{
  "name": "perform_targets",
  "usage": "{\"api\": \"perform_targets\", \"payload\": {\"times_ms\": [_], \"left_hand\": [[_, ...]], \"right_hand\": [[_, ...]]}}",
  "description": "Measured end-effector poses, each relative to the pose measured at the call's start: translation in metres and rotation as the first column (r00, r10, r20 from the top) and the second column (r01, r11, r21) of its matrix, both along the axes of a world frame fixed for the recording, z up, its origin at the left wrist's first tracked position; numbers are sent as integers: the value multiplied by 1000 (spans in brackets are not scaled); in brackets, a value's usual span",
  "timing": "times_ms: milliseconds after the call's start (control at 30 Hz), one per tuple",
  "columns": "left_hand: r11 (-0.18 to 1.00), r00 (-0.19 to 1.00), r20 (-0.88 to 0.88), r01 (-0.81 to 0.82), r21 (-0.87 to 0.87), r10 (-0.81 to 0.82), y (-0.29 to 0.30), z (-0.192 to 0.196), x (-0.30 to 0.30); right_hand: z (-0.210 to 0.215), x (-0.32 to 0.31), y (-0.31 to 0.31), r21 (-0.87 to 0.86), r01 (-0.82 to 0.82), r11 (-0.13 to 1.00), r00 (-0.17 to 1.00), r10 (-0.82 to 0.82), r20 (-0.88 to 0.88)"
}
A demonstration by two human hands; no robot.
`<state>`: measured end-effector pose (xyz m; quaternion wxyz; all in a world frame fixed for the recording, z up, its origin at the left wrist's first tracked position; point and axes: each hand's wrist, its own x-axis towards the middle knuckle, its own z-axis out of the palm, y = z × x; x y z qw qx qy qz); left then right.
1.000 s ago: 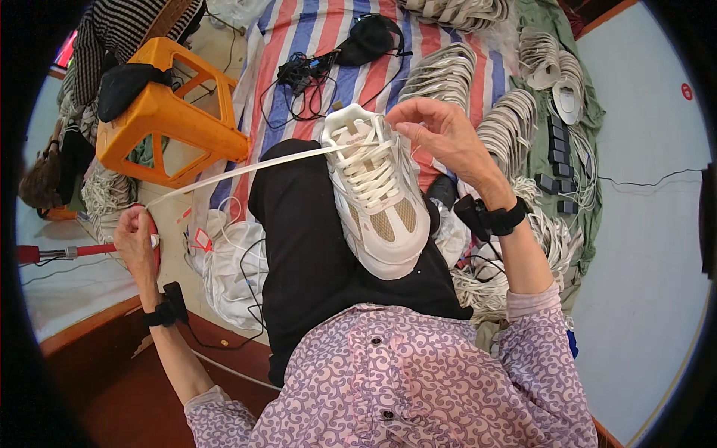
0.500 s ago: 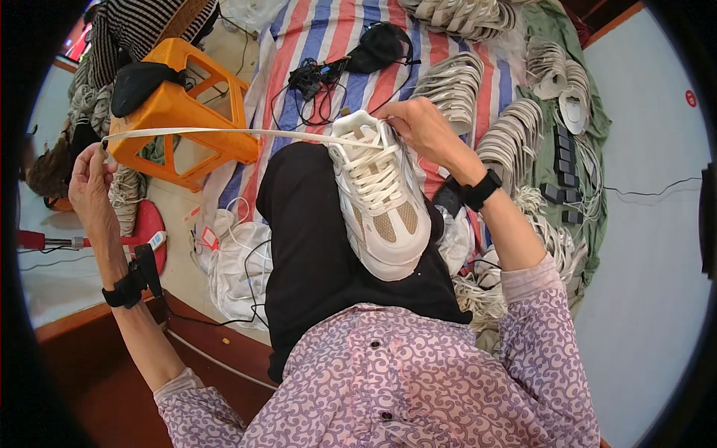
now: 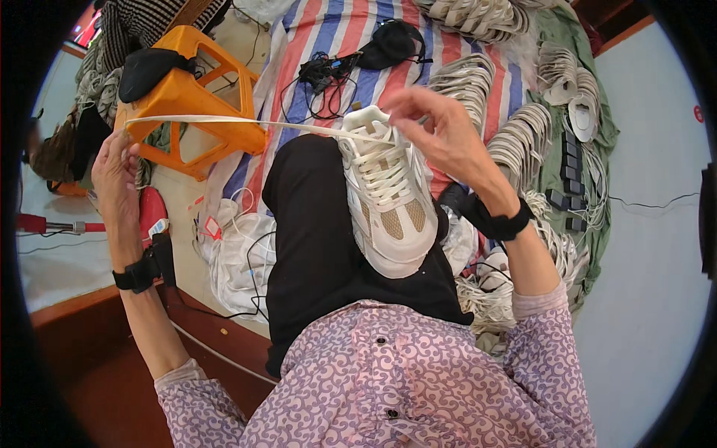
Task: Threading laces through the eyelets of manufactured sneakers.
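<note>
A white and beige sneaker (image 3: 403, 246) with tan mesh at the toe rests on my lap, its toe toward me. Cream laces criss-cross its front, and one long shoelace (image 3: 246, 122) runs from the upper eyelets out to the left. My left hand (image 3: 116, 168) pinches the far end of that shoelace, which is stretched nearly straight. Beside the sneaker's collar, my right hand (image 3: 441, 131) is raised with its thumb and fingers apart and nothing visible in it.
An orange plastic stool (image 3: 160, 97) carrying a black cap (image 3: 153, 75) stands at the left. Ahead, a striped sheet (image 3: 314, 37) bears another black cap (image 3: 388, 45) and cables. Stacked shoe uppers (image 3: 523, 142) and black box-shaped devices (image 3: 571, 168) lie at the right.
My right hand has come off the sneaker's collar and moved right, its fingers spreading. My left hand has shifted slightly, still gripping the shoelace end. The head view has shifted a little.
</note>
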<state>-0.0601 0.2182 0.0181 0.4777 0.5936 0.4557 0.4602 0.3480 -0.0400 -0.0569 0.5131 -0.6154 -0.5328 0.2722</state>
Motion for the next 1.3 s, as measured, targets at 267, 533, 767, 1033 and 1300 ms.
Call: {"api": "perform_targets", "payload": {"times_ms": [267, 533, 767, 1033, 1300], "left_hand": [[999, 997, 75, 21, -46, -18, -13, -13, 12], [996, 996, 84, -7, -89, 14, -14, -27, -6], [995, 996, 75, -31, -95, 38, -22, -32, 3], [968, 939, 341, 116, -220, -35, -11, -28, -13], [876, 689, 709, 427, -226, -153, -22, 11, 20]], "right_hand": [[-12, -37, -2, -20, -219, 976, 876, 205, 437], [-24, -29, 4, -69, -254, 965, 943, 263, 204], [-19, -20, 5, -104, -300, 948, 946, 309, 92], [-38, 28, 16, -30, -78, 996, 876, 83, 475], [-62, 32, 36, -40, -62, 997, 861, 74, 503]]}}
